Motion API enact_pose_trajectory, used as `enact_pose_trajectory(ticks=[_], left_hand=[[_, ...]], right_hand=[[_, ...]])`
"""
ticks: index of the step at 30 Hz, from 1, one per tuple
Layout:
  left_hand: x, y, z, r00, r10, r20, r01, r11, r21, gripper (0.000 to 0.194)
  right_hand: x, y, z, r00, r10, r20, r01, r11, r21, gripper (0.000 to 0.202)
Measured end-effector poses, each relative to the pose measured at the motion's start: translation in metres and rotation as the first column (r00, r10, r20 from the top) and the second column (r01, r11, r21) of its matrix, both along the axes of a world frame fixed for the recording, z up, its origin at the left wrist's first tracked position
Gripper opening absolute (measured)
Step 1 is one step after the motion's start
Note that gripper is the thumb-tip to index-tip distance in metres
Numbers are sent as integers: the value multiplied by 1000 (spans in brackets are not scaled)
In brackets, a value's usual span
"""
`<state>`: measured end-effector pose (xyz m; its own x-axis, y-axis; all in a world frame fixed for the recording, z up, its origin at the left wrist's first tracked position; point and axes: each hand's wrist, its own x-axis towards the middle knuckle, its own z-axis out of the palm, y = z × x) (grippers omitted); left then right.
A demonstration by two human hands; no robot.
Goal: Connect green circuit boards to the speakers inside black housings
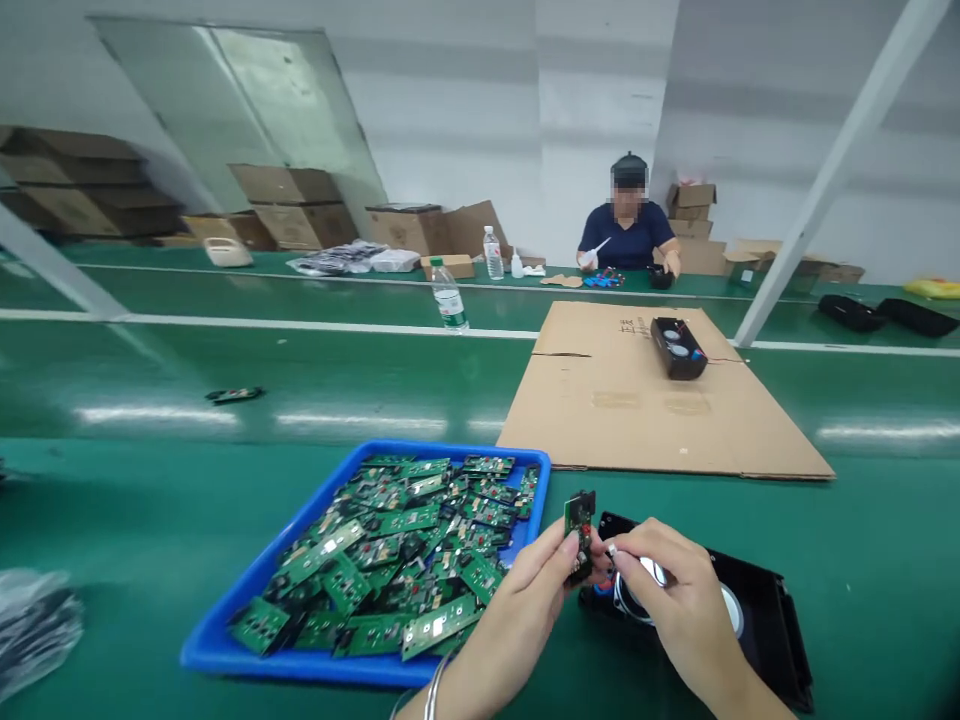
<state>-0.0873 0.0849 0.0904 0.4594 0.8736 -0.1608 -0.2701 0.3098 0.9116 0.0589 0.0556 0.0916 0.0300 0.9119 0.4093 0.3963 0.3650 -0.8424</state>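
Observation:
My left hand (541,572) holds a small green circuit board (580,530) upright between thumb and fingers. Close beside it, my right hand (671,580) pinches a small white wire connector (612,549) near the board's edge; whether the two touch I cannot tell. Below both hands lies a black speaker housing (772,620) with round speakers, partly covered by my right hand. To the left of my hands, a blue tray (247,590) is heaped with many green circuit boards (390,550).
A flat cardboard sheet (600,420) lies ahead, bearing another black speaker housing (679,350). A water bottle (448,298) stands on the bench's middle ledge. Across the bench sits a co-worker (626,232) handling small parts. A loose board (234,395) lies far left, above a plastic bag (34,630).

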Motion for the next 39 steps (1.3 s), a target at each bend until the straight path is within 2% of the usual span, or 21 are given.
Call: enact_pose_trajectory(ticks=[2,5,9,17,23,27,31,34,37,39], left_hand=[[0,-2,-2,998,-59,16,60,998,-31,38],[-3,-1,-1,987,-157,-24,156,987,-30,35],[-3,3,3,984,-142,-103,137,989,-50,42],[-3,6,6,972,-138,-189,122,988,-93,38],[-2,5,6,971,-142,-195,124,987,-99,26],[-1,5,9,968,-187,-168,182,982,-47,7],[1,6,9,953,-212,-215,219,976,6,9],[0,7,8,934,-228,-276,245,969,27,6],[-9,9,5,901,-281,-331,303,953,15,11],[-18,13,5,873,-247,-421,299,952,62,18]], right_hand=[[0,-2,0,999,-6,37,5,1000,15,16],[-3,-3,-4,977,-113,182,79,980,185,19],[-9,-5,-10,884,-232,406,80,930,359,23],[-10,-6,-11,808,-287,514,52,905,423,21],[-9,-6,-9,706,-310,636,-47,877,479,26],[-5,-5,-10,705,-302,642,-96,856,508,30],[-5,-2,-14,712,-320,625,-104,832,545,28],[-6,-1,-13,709,-310,633,-116,834,539,29],[5,-1,-5,764,-162,624,-151,896,417,25],[23,-2,1,804,-64,592,-136,948,287,21]])
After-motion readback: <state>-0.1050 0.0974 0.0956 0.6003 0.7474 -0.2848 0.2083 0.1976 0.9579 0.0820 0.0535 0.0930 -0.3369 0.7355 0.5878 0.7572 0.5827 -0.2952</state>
